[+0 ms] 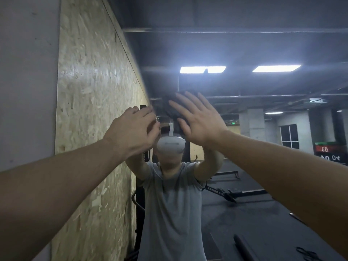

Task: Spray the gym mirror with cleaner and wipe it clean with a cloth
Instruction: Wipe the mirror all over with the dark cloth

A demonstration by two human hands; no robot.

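Note:
The gym mirror (244, 53) fills the view ahead and reflects me in a grey T-shirt with a white headset. My right hand (199, 121) is raised at head height, its fingers straight and spread, pressing a dark cloth (167, 107) flat against the glass. My left hand (131, 129) is raised beside it at the cloth's left edge, with curled, blurred fingers. Whether it grips the cloth is hidden behind the back of the hand. No spray bottle is in view.
A grey wall (26, 81) borders the mirror on the left. The glass reflects a chipboard wall (94, 91), ceiling lights (202, 69), a dark gym floor with a rowing machine (226, 193) and a black roller (243, 245).

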